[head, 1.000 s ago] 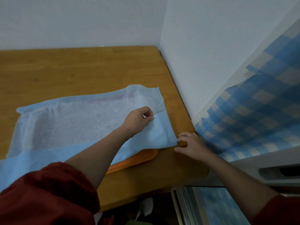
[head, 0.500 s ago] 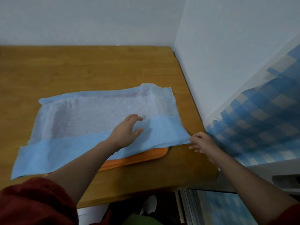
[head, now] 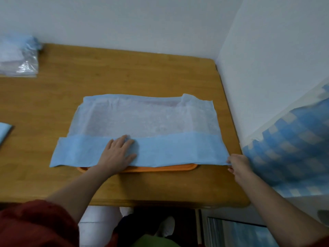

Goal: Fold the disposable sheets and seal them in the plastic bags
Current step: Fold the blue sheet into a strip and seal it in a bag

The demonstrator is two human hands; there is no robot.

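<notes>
A disposable sheet [head: 142, 122], white on top with a blue underside, lies spread over an orange tray [head: 160, 169] on the wooden table [head: 124, 72]. Its near edge is folded up as a blue band across the front. My left hand [head: 118, 153] lies flat on that band with straight fingers, left of the middle. My right hand [head: 237, 164] pinches the band's right front corner at the table's right side. A plastic bag [head: 19, 57] holding folded sheets lies at the far left of the table.
White walls close the table at the back and on the right. A blue checked cloth [head: 293, 148] hangs at the right, next to my right hand. Another blue folded item [head: 4, 132] shows at the left edge. The table's front edge is close to my body.
My left hand went from pinching the folded edge to lying flat, and slid left along the blue band. My right hand took hold of the right corner. The view swung left.
</notes>
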